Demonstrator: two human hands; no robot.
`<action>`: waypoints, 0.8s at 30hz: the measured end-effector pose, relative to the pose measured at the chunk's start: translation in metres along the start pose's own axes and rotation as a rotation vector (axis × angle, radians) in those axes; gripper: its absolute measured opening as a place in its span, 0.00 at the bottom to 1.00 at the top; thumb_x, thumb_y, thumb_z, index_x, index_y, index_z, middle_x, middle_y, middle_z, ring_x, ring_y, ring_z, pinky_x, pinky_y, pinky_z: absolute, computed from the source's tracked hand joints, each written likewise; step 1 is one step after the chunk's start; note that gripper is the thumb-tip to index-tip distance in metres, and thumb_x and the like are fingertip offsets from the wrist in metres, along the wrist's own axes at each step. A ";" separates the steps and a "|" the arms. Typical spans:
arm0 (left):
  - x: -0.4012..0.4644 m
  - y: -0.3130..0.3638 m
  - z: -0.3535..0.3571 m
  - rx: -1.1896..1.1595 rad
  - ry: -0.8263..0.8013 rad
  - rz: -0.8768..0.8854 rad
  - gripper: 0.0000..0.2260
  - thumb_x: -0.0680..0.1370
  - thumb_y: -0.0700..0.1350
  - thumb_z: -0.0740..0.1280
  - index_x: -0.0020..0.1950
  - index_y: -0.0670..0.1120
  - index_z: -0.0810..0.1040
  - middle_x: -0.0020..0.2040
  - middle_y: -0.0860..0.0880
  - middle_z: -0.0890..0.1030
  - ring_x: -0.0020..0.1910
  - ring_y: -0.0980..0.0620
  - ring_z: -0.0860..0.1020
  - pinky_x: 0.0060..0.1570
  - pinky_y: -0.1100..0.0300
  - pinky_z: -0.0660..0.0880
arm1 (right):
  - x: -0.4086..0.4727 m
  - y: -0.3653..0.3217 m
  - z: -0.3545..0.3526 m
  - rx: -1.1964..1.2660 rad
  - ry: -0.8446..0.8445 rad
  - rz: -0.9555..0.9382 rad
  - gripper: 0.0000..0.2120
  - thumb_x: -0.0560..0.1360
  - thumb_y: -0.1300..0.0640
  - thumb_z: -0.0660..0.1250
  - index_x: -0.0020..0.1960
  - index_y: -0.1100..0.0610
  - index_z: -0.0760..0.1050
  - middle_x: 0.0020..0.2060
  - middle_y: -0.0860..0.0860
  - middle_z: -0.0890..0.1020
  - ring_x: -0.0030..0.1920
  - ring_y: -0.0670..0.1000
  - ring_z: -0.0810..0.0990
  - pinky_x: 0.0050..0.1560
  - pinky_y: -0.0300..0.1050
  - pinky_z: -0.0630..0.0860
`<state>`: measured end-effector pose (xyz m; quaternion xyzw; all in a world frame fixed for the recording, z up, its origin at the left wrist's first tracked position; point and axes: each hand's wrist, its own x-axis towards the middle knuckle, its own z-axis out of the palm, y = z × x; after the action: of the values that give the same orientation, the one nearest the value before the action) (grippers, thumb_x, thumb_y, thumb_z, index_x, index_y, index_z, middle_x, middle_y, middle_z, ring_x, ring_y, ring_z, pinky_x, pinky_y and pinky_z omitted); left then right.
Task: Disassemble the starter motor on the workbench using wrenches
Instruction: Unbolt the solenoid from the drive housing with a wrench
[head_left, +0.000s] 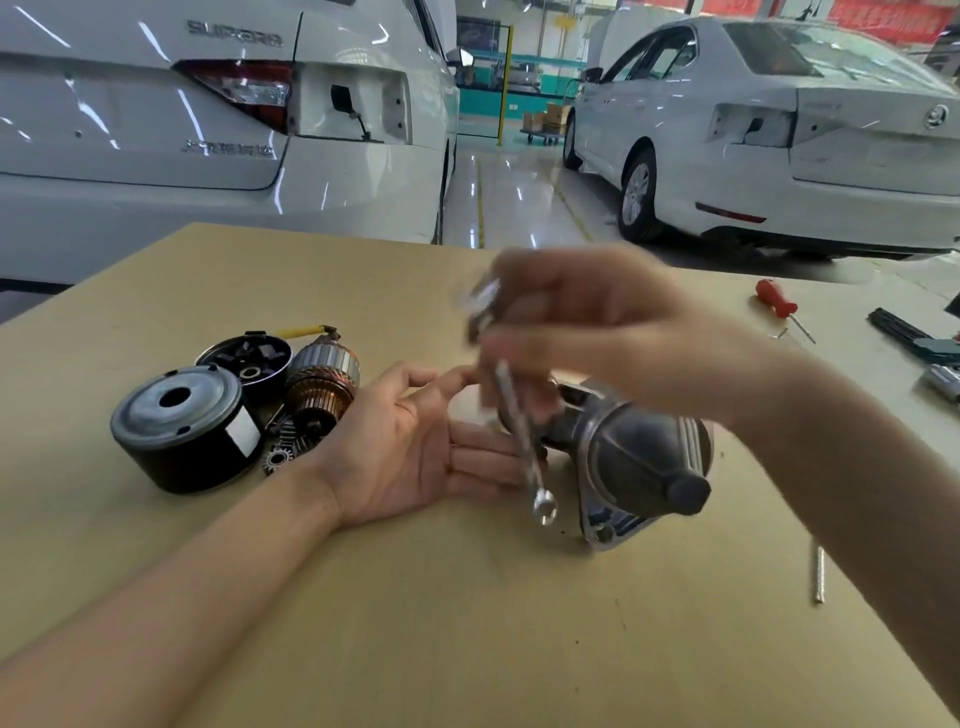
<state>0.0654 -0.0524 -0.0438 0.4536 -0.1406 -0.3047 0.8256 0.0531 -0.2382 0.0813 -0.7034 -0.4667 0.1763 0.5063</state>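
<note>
Right hand (597, 332) grips the wrench (519, 431) above the housing (634, 457) mid-bench; left hand (415, 452) lies open beside it. I'd seat the ring end square before pulling.

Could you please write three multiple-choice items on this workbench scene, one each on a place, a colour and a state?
1. Where does the black cylindrical motor casing with a grey metal end cap stand?
A. left of the open left hand
B. right of the grey cast-metal starter housing
C. beside the screwdriver

2. What colour is the handle of the screwdriver at the far right of the tan workbench?
A. blue
B. red
C. green

3. What is the right hand doing?
A. resting flat on the bench
B. gripping a silver ring wrench
C. holding a gear

Answers: 1 A, the casing sits left of the left hand, which lies palm up. 2 B, the handle is plainly red. 3 B, the wrench hangs from its fingers beside the starter housing.
</note>
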 end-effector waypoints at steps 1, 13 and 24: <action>0.001 0.001 -0.001 0.026 -0.009 -0.007 0.26 0.77 0.56 0.52 0.72 0.48 0.68 0.60 0.29 0.77 0.59 0.33 0.77 0.59 0.41 0.74 | -0.006 0.000 -0.009 0.064 0.163 -0.007 0.06 0.74 0.61 0.66 0.48 0.63 0.75 0.34 0.52 0.83 0.33 0.48 0.80 0.36 0.38 0.77; 0.002 -0.001 0.007 0.122 0.116 0.017 0.23 0.75 0.55 0.55 0.70 0.52 0.67 0.52 0.29 0.80 0.53 0.34 0.81 0.57 0.42 0.76 | -0.026 0.006 -0.021 -0.973 0.234 0.127 0.09 0.67 0.45 0.70 0.45 0.46 0.83 0.36 0.42 0.76 0.34 0.42 0.74 0.32 0.33 0.70; 0.000 0.001 0.007 0.078 0.094 -0.013 0.23 0.72 0.56 0.61 0.66 0.52 0.68 0.55 0.28 0.79 0.55 0.33 0.80 0.56 0.45 0.78 | -0.008 0.010 -0.001 -1.215 0.237 0.316 0.13 0.74 0.43 0.65 0.48 0.51 0.81 0.43 0.48 0.81 0.42 0.53 0.78 0.41 0.50 0.77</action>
<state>0.0623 -0.0569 -0.0396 0.5003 -0.1106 -0.2827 0.8109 0.0545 -0.2463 0.0708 -0.9401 -0.3150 -0.1262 0.0332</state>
